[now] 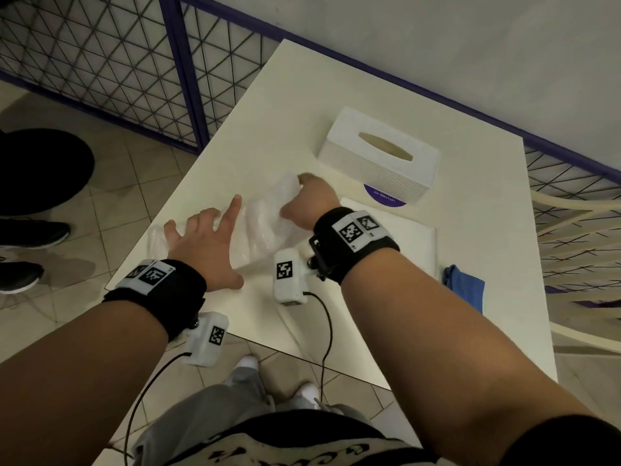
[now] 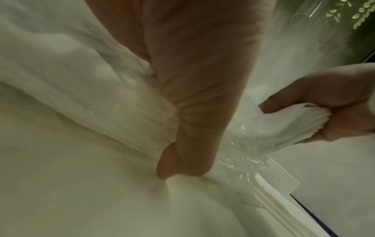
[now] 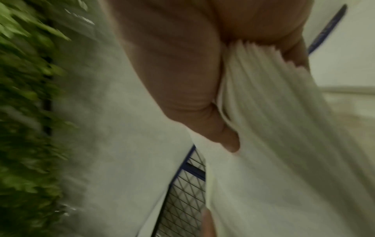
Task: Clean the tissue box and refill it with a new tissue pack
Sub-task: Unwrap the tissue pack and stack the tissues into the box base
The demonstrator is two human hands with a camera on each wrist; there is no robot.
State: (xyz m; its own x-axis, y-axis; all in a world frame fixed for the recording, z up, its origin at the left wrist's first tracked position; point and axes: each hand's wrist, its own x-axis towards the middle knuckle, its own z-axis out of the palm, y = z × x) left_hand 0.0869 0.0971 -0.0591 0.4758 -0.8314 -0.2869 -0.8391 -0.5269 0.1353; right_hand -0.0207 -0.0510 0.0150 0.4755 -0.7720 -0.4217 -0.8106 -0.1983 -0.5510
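Observation:
A new tissue pack [image 1: 258, 227] in a clear plastic wrapper [image 2: 239, 152] lies on the white table [image 1: 302, 95] near its left edge. My left hand [image 1: 201, 237] lies on its near end with fingers spread, pressing it down. My right hand [image 1: 309, 200] grips the far end of the white tissue stack [image 2: 300, 121], thumb and fingers pinched round the sheets [image 3: 263, 96]. The white textured tissue box cover [image 1: 379, 153], with an oval slot on top, stands farther back. A flat white base panel [image 1: 413, 237] lies under my right wrist.
A folded blue cloth [image 1: 465, 284] lies at the table's right edge. A purple round sticker [image 1: 383, 196] shows beside the box cover. A blue-framed mesh fence [image 1: 100, 62] runs behind; a cream chair [image 1: 578, 230] stands right. Another person's shoes [image 1: 27, 230] are on the floor left.

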